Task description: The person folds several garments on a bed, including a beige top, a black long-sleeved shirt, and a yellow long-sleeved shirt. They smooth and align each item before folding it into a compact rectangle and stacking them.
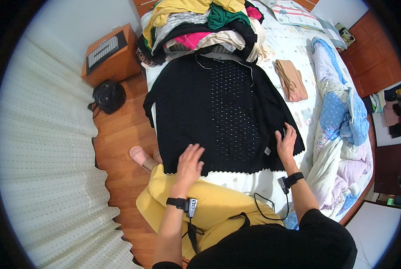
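Note:
A black knit sweater (187, 107) lies spread flat on the bed, its neckline toward the far side and its scalloped hem toward me. Small holes run in rows down its middle, and a white tag shows near the lower right. My left hand (190, 163) rests on the lower left part by the hem, fingers stretched out. At the lower right side, over the sleeve, my right hand (287, 142) lies with its fingers apart. Neither hand grips the cloth.
A heap of clothes (196, 27) sits at the bed's far end. Folded tan clothing (291, 80) lies right of the sweater, with a rumpled blue and white quilt (332, 116) beyond. To the left stand an orange-brown cabinet (119, 54), a black bag (109, 96) and a white curtain (52, 148).

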Available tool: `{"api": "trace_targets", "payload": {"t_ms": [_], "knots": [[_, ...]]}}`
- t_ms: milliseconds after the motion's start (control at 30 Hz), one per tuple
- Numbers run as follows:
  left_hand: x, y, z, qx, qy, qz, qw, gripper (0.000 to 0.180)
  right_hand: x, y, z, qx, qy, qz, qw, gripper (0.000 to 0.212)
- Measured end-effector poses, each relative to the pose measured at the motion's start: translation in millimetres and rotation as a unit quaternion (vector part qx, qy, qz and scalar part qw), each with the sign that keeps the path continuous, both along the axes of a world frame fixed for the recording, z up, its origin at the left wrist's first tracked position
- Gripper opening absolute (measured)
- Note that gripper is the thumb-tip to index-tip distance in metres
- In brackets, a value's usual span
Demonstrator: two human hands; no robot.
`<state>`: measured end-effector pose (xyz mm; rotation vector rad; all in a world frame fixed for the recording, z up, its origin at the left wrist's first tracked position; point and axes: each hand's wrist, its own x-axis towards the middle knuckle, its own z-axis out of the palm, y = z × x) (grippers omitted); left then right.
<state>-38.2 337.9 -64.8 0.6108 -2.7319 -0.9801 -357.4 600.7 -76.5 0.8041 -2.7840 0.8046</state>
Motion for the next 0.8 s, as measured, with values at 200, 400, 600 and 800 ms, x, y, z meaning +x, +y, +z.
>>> {"api": "trace_targets", "payload": {"t_ms": [200,400,600,800], "knots": [[-16.5,38.6,10.3,-0.041,-0.216,-0.012,0.975,0.066,-29.7,6.9,-33.1,-0.016,-0.185,-0.055,0.981,0.050],[-14.2,59.7,13.8,-0.013,-0.218,-0.023,0.976,0.064,-20.5,-24.6,23.8,0.074,-0.116,-0.030,0.990,0.041],[-23.6,59.2,5.8,-0.003,-0.122,0.059,0.991,0.042,12.7,-93.6,84.8,-0.109,-0.401,0.173,0.893,0.041],[-45.8,54.7,-7.2,0.302,-0.001,0.179,0.936,0.045,-19.5,-149.0,76.4,0.106,-0.161,0.320,0.927,0.019]]}}
